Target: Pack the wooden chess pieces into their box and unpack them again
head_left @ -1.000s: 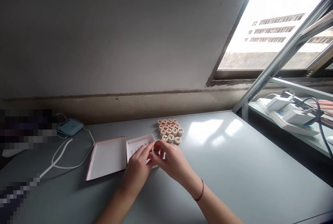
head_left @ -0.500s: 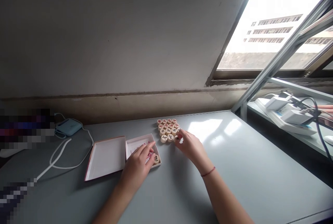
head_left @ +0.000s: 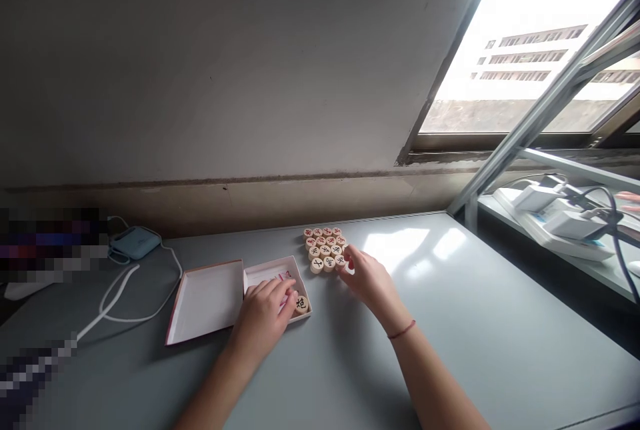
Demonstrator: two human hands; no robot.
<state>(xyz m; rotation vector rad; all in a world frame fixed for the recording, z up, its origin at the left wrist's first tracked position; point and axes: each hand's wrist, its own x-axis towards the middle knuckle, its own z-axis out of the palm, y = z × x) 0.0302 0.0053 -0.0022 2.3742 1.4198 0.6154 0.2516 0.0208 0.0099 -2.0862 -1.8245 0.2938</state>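
Note:
Wooden Chinese chess pieces [head_left: 325,251] with red and black characters stand in close rows on the desk. At the right end of the nearest rows is my right hand [head_left: 367,280], its thumb and fingers curved but apart, beside a black-marked piece [head_left: 340,261] that lies on the desk. My left hand [head_left: 267,310] rests over the shallow white box [head_left: 306,293], fingers loosely stretched, nothing visible in them. By its thumb, one black-marked piece [head_left: 301,304] sits in the box's front right corner. My left hand hides part of the box's inside.
The box's hinged lid [head_left: 205,303] lies folded open to the left. Behind it are a light blue device [head_left: 134,242] and a white cable [head_left: 123,321]. At right, a shelf holds a power strip with plugs [head_left: 555,217]. A wall closes off the desk's [head_left: 475,337] far side.
My right hand has let go of a black-marked piece at the end of the front row, and its face now shows. My left hand has shifted slightly over the box.

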